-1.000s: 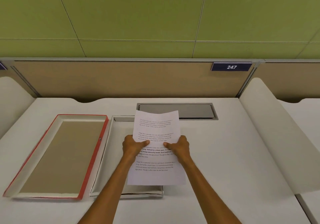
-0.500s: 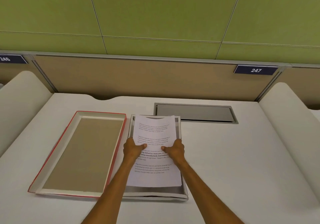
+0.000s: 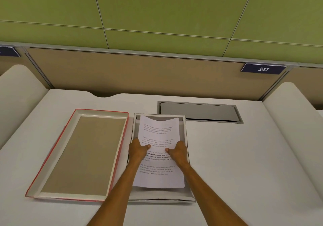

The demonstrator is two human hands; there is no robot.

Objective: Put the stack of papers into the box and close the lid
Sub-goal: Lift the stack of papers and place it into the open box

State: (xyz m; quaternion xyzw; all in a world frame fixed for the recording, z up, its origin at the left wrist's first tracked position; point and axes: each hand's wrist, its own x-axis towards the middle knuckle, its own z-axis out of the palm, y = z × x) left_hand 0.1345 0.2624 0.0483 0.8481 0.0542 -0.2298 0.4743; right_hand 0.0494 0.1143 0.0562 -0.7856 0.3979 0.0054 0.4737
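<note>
A stack of white printed papers (image 3: 160, 176) is held low inside the open white box (image 3: 162, 197) on the desk, its far edge bowed. My left hand (image 3: 139, 149) grips the stack's left edge, thumb on top. Opposite it, my right hand (image 3: 178, 151) grips the right edge the same way. The red-edged lid (image 3: 82, 154) lies upside down just left of the box, showing its brown inside.
A grey metal cable hatch (image 3: 199, 112) is set into the white desk (image 3: 244, 164) behind the box. White curved side dividers (image 3: 293, 121) flank the desk, with a brown back panel and a sign reading 247 (image 3: 263, 69).
Both hands have moved left and lowered the papers from above the box's right side down into the box. The view has shifted, so the box now sits nearer the centre.
</note>
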